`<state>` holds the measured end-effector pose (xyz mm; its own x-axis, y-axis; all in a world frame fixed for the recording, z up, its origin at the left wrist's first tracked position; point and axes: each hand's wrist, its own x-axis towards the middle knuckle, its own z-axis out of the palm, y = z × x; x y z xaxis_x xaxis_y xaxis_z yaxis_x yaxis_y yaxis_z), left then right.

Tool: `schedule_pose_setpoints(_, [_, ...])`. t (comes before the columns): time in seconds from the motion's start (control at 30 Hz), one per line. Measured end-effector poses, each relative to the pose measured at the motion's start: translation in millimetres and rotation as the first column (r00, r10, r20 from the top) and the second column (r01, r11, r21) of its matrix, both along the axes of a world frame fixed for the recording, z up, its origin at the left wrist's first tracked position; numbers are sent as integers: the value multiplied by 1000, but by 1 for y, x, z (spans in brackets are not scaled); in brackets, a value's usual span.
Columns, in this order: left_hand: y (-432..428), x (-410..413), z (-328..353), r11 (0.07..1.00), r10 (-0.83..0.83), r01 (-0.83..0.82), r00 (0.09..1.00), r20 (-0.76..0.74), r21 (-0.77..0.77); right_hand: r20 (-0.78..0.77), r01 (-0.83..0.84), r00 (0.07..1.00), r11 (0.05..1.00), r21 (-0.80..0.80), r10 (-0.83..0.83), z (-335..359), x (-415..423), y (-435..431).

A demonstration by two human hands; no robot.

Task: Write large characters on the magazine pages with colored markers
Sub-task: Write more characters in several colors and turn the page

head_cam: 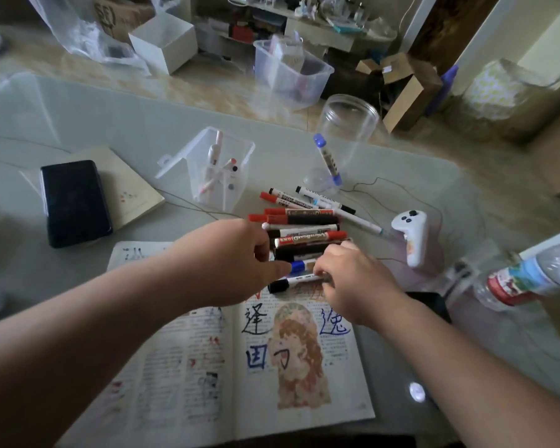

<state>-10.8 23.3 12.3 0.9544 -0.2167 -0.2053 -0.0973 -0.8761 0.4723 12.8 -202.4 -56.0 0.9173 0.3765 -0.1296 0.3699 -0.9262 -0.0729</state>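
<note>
Left hand [236,263]: fingers curled at the near edge of the marker pile, fingertips at a blue-capped marker [299,266]; whether it actually grips is not clear.
Right hand [353,279]: fingers pinched on the barrel of a black-capped marker [291,283] lying across the top of the magazine [207,367].
Marker pile [304,227]: red, black and white barrels, lying side by side and crossed, on the tabletop [110,124] just beyond the magazine. Judged light, stiff and smooth; likely to roll or slip; best taken mid-barrel, cap pulled with the other hand.
Magazine: open flat, near centre. Right page bears large black and blue characters around a printed portrait. Paper judged thin and soft, apt to shift unless held down.
Clear pen box [220,169]: beyond the pile, lid open, a few pens inside.
Phone [75,202]: left, resting on a notebook [133,185].
White controller [411,234] and bottle [530,276]: right.
Hard to make out: fingertips of both hands, marker tips, characters under the hands, small print. Bottle cut off at the edge.
</note>
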Motion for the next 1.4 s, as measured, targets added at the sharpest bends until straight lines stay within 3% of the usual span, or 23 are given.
schedule_pose_setpoints(0.23, [4,-1,-7,1000,-7,8,998,57,-15,17,-87,996,994,-63,88,10,-3,5])
schedule_pose_setpoints(0.3, [4,-4,-11,997,-73,76,993,94,-30,1,-31,1000,999,45,31,29,-13,4])
schedule_pose_setpoints(0.37, [1,-11,-12,979,-194,199,976,98,-40,-87,43,996,964,262,-21,51,-31,4])
schedule_pose_setpoints(0.47, [-7,-24,-12,928,-360,361,932,28,-89,-148,153,986,779,608,-79,80,-64,4])
schedule_pose_setpoints(0.57, [-15,-36,-5,897,-393,375,919,-33,-235,-248,240,968,467,851,-46,85,-84,2])
schedule_pose_setpoints(0.63, [-17,-42,-1,868,-396,339,913,-95,-364,-319,314,948,211,926,-11,77,-88,1])
schedule_pose_setpoints(0.7, [-19,-46,2,823,-409,307,904,-124,-478,-354,352,935,97,931,-1,69,-88,2])
schedule_pose_setpoints(0.8, [-21,-51,3,800,-399,300,913,-87,-519,-297,288,955,206,935,9,61,-91,9])
schedule_pose_setpoints(0.83, [-22,-51,2,803,-384,288,919,-84,-522,-292,284,956,203,937,14,58,-91,11])
schedule_pose_setpoints(0.93, [-24,-49,-4,826,-343,272,938,-58,-494,-337,332,941,95,939,41,51,-90,12])
schedule_pose_setpoints(1.03, [-28,-46,-6,848,-312,247,948,-66,-469,-348,345,936,59,937,58,49,-88,7])
schedule_pose_setpoints(1.2, [-12,-34,1,901,-284,152,915,-287,-405,-305,301,947,-59,952,-99,37,-82,-7])
schedule_pose_setpoints(1.23, [-8,-31,-1,931,-245,132,916,-317,-340,-307,306,940,-32,951,-146,32,-83,-10])
schedule_pose_setpoints(1.3, [-4,-24,-12,982,-148,101,935,-323,-157,-306,339,930,156,928,-203,19,-86,-12])
schedule_pose_setpoints(1.4, [-4,-19,-29,986,-121,147,959,-258,81,-408,419,906,397,817,-117,5,-95,-2])
